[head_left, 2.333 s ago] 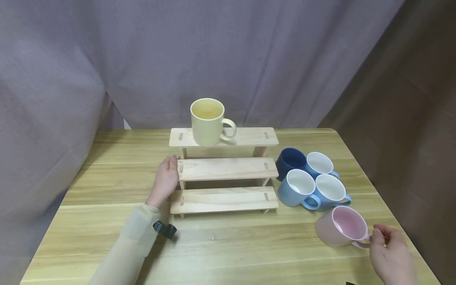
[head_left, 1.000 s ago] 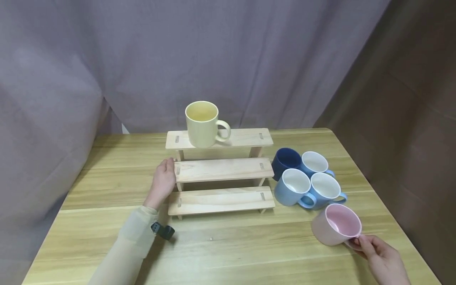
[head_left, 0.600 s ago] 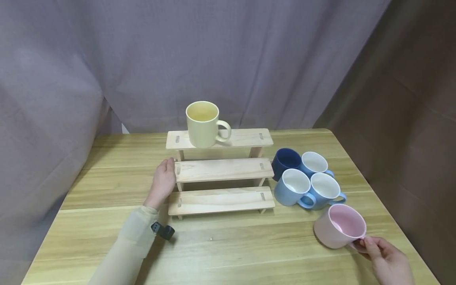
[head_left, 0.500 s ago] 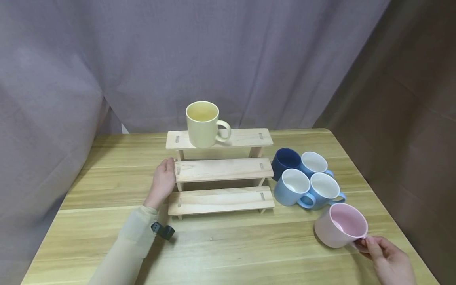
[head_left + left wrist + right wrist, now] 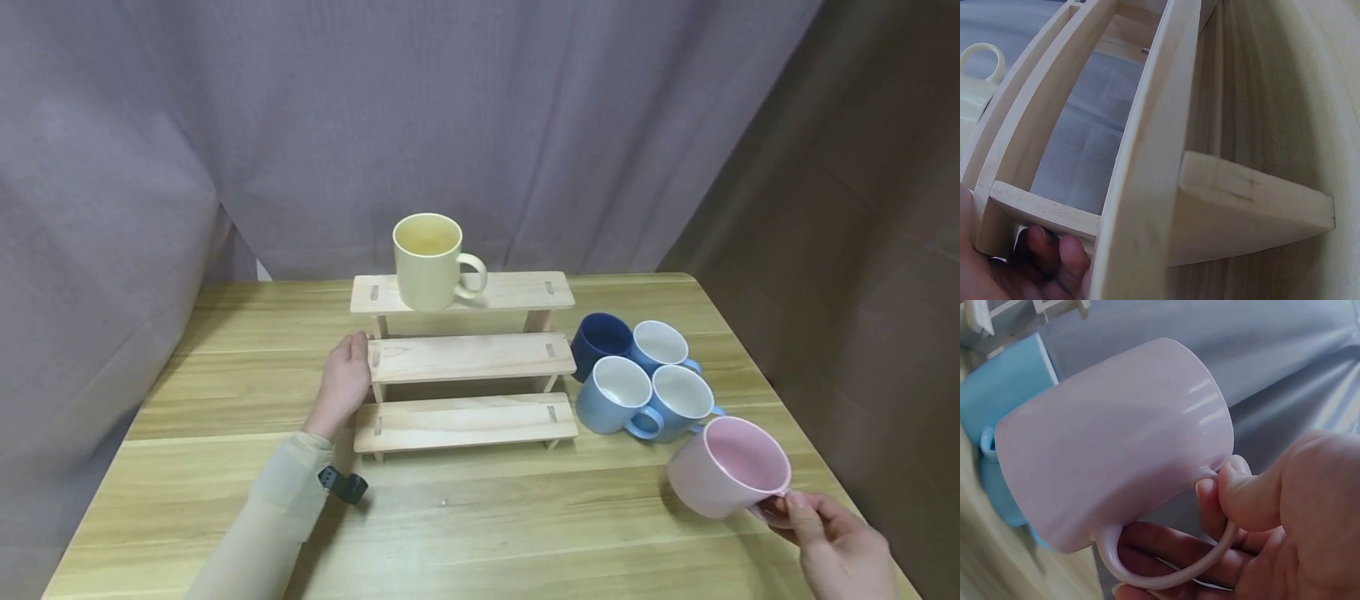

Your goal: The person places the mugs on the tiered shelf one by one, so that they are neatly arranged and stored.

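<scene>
At the right front, my right hand [image 5: 843,542] pinches the handle of a pink mug [image 5: 720,479]. Thumb and forefinger meet near the top of the handle in the right wrist view, with the other fingers behind its loop. A three-tier wooden display rack [image 5: 465,425] stands mid-table. My left hand [image 5: 345,383] grips its left end at the middle tier; in the left wrist view, curled fingertips [image 5: 1072,253] reach under a side support. A yellow mug [image 5: 426,271] sits upright on the top tier, handle to the right.
Between the rack and the pink mug cluster a dark blue mug [image 5: 603,342] and several light blue mugs, the nearest light blue mug [image 5: 615,396] close to the rack's right end. Grey curtains [image 5: 450,108] hang behind the wooden table [image 5: 225,358].
My right hand has closed on the pink mug's handle, and the mug has shifted slightly to the right and up. My left hand keeps its hold on the rack.
</scene>
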`<state>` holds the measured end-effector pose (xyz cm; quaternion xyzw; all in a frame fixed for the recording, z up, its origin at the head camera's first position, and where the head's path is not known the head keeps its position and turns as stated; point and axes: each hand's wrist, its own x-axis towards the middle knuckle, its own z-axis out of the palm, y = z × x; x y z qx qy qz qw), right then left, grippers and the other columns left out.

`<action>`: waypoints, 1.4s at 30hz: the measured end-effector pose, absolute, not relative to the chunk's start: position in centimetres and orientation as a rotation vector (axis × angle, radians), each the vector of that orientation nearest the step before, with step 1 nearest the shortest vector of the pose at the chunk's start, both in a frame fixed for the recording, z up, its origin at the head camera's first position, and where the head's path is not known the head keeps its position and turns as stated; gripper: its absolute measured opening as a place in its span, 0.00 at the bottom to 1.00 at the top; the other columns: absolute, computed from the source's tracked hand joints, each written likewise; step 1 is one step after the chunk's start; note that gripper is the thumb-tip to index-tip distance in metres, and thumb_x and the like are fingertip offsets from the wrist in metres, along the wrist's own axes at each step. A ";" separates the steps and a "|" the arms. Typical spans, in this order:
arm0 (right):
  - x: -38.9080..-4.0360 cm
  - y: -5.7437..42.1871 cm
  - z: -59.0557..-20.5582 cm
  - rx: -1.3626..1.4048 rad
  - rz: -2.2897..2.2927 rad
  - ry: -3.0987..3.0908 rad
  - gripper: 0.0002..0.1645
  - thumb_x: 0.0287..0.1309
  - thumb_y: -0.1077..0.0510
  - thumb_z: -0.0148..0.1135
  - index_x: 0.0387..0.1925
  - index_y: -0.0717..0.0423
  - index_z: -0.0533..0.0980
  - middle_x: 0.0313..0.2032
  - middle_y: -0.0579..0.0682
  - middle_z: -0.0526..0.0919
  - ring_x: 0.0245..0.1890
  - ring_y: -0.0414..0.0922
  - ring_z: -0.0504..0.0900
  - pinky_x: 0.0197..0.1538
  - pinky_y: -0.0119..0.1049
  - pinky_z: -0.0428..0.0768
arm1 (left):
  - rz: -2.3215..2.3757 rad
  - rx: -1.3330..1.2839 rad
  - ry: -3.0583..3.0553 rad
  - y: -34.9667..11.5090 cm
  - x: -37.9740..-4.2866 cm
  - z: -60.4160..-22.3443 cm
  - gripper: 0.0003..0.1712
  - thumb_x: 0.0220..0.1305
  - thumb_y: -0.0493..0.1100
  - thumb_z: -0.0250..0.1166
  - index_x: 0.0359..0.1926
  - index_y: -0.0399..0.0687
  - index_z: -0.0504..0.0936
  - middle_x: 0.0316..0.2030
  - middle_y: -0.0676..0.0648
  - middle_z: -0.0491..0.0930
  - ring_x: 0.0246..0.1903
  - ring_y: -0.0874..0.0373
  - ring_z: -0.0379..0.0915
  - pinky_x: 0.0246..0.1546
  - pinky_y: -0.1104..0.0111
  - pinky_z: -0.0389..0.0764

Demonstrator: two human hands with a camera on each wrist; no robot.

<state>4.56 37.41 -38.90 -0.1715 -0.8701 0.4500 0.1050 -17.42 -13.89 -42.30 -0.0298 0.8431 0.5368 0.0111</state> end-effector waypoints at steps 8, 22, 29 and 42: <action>4.2 37.3 -36.0 -0.543 1.221 -2.656 0.18 0.74 0.51 0.48 0.40 0.60 0.77 0.28 0.31 0.85 0.30 0.23 0.81 0.35 0.13 0.68 | 1.674 -0.101 2.619 -13.9 -17.4 -42.1 0.38 0.76 0.62 0.29 0.52 0.32 0.69 0.30 0.38 0.67 0.33 0.43 0.68 0.42 0.48 0.74; 2.0 35.3 -33.1 -0.476 1.203 -2.583 0.18 0.72 0.50 0.50 0.44 0.61 0.77 0.33 0.33 0.86 0.33 0.27 0.83 0.38 0.14 0.67 | 1.708 -0.103 2.609 -13.9 -17.6 -42.3 0.34 0.76 0.62 0.30 0.43 0.38 0.69 0.25 0.42 0.65 0.20 0.52 0.60 0.26 0.57 0.72; 0.3 34.1 -31.7 -0.438 1.251 -2.559 0.19 0.72 0.49 0.50 0.46 0.61 0.77 0.34 0.39 0.87 0.34 0.30 0.84 0.39 0.17 0.69 | 1.692 -0.095 2.625 -14.0 -17.5 -42.2 0.34 0.76 0.63 0.30 0.44 0.38 0.69 0.24 0.45 0.64 0.20 0.55 0.60 0.25 0.60 0.71; -4.1 30.6 -30.1 -0.181 1.368 -2.463 0.17 0.71 0.54 0.51 0.42 0.67 0.76 0.34 0.42 0.86 0.35 0.35 0.85 0.40 0.21 0.78 | 1.692 -0.105 2.628 -13.8 -17.3 -42.0 0.34 0.77 0.61 0.30 0.45 0.36 0.70 0.24 0.45 0.64 0.20 0.54 0.60 0.26 0.59 0.72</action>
